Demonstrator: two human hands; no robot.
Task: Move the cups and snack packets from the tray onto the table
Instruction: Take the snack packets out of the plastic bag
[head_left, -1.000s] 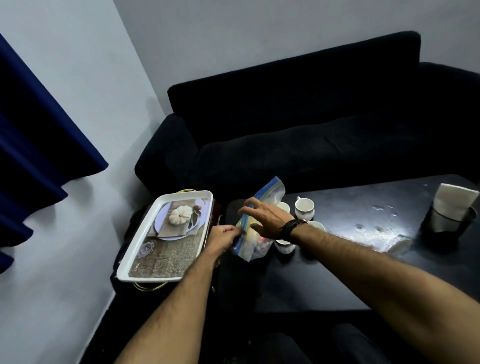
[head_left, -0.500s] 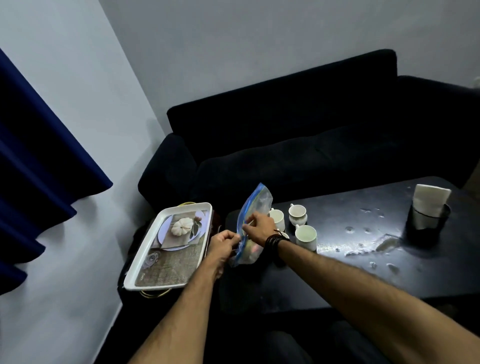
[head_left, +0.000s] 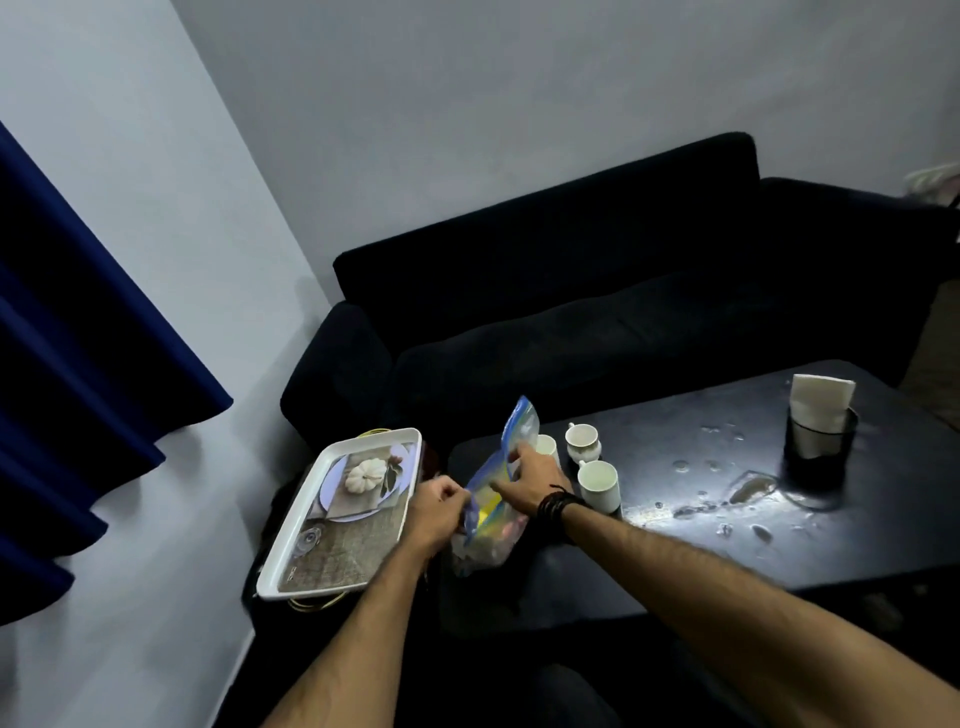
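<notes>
A clear zip bag (head_left: 493, 530) with a blue strip and colourful snack packets inside stands at the left end of the black table (head_left: 727, 540). My left hand (head_left: 441, 506) is shut on the bag's left edge. My right hand (head_left: 530, 478) pinches its upper right side; a dark band is on that wrist. Three white cups stand just behind the bag: one (head_left: 546, 447) partly hidden by the bag, one (head_left: 582, 441) farther back, one (head_left: 600, 486) nearest my wrist. The white tray (head_left: 291, 540), with a pumpkin picture on its floor, holds nothing and sits left of the table.
A black holder with white napkins (head_left: 821, 431) stands at the table's far right. Wet patches (head_left: 748, 488) glint on the table's middle. A dark sofa (head_left: 597, 312) runs behind the table. A blue curtain (head_left: 78, 389) hangs at the left wall.
The bag has sunk lower onto the table's left end and both hands keep hold of it. My right hand has shifted from the bag's front to its upper right edge.
</notes>
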